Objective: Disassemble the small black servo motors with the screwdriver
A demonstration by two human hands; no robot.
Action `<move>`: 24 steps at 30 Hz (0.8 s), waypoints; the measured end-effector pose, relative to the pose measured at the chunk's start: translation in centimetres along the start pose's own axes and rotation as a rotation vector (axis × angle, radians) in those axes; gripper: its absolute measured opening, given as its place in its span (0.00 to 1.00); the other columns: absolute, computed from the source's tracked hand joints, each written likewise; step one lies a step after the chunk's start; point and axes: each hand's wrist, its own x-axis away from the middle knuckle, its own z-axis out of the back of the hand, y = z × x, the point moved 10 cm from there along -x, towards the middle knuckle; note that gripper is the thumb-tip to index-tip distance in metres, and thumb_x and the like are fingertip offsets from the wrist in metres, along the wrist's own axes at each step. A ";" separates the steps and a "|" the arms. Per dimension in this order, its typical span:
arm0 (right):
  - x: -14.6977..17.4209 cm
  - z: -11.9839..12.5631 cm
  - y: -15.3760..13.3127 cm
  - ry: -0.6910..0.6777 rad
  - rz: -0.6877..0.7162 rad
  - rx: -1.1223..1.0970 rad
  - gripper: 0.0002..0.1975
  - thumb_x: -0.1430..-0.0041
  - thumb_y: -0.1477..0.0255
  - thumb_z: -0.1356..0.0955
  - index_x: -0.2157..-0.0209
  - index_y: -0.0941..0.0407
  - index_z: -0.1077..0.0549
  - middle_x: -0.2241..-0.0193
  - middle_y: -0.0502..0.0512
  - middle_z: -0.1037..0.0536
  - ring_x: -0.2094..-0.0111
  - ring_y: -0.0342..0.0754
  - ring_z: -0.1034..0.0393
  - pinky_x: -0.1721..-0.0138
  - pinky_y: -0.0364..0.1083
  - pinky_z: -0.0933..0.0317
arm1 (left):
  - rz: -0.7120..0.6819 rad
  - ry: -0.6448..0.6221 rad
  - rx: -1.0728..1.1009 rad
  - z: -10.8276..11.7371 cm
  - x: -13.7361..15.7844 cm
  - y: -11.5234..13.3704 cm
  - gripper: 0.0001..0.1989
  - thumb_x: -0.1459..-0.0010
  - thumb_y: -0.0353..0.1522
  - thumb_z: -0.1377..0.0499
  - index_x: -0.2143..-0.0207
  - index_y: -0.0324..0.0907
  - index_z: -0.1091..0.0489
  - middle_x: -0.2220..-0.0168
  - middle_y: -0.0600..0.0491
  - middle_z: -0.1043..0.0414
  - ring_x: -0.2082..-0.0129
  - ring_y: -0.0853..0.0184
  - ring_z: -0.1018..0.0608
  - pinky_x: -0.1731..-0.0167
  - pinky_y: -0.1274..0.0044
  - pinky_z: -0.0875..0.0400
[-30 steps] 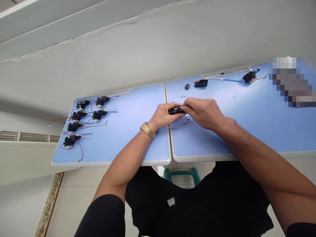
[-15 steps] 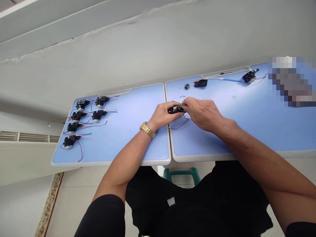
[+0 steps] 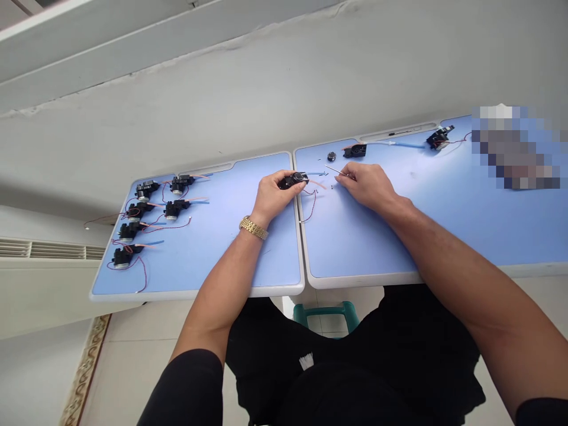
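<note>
Held over the seam between the tables is a small black plastic device [image 3: 291, 180] with a round part on top, gripped by my left hand [image 3: 271, 198], its fingers wrapped round it. A blue tube, an orange tube and a thin dark red wire [image 3: 315, 207] trail from it to the right. My right hand [image 3: 370, 184], apart from the device, pinches a thin silvery metal tool [image 3: 333, 171] pointing up-left; its exact kind is unclear. Several tiny dark pieces [image 3: 325, 174] lie on the table near the tool's tip, with another small piece [image 3: 332, 187] below.
Several similar black assemblies [image 3: 128, 231] with wires and tubes stand on the left table [image 3: 231, 260]. On the right table [image 3: 355, 248] are a round black part [image 3: 331, 156], a black housing [image 3: 356, 151] and another assembly [image 3: 439, 138]. A pen [image 3: 400, 133] lies in the back groove.
My hands have parted. The left has carried the device a little left and up, away from the right hand. The right has moved slightly right with the tool, uncovering small pieces on the table.
</note>
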 end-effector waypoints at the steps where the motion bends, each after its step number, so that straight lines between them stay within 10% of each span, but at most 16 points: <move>1: -0.1 -0.1 0.0 0.006 0.000 -0.002 0.06 0.31 0.68 0.26 0.64 0.51 0.16 0.72 0.53 0.18 0.68 0.53 0.29 0.65 0.51 0.41 | 0.009 -0.009 0.009 0.0 -0.1 -0.1 0.16 0.41 0.40 0.23 0.52 0.43 0.12 0.54 0.48 0.10 0.55 0.60 0.13 0.49 0.68 0.17; 18: 2.0 5.4 -2.7 0.235 0.136 -0.320 0.12 0.32 0.70 0.32 0.55 0.51 0.15 0.64 0.56 0.14 0.66 0.54 0.24 0.60 0.53 0.30 | -0.075 -0.334 0.017 -3.9 1.4 1.5 0.19 0.42 0.42 0.22 0.51 0.44 0.12 0.54 0.48 0.10 0.54 0.60 0.13 0.49 0.68 0.19; 24: 4.0 7.1 -5.4 0.237 0.171 -0.267 0.13 0.23 0.61 0.31 0.60 0.50 0.18 0.76 0.51 0.22 0.75 0.51 0.32 0.65 0.53 0.35 | -0.063 -0.316 0.039 -3.9 1.3 1.2 0.21 0.43 0.40 0.22 0.48 0.44 0.13 0.52 0.48 0.11 0.55 0.62 0.14 0.49 0.69 0.20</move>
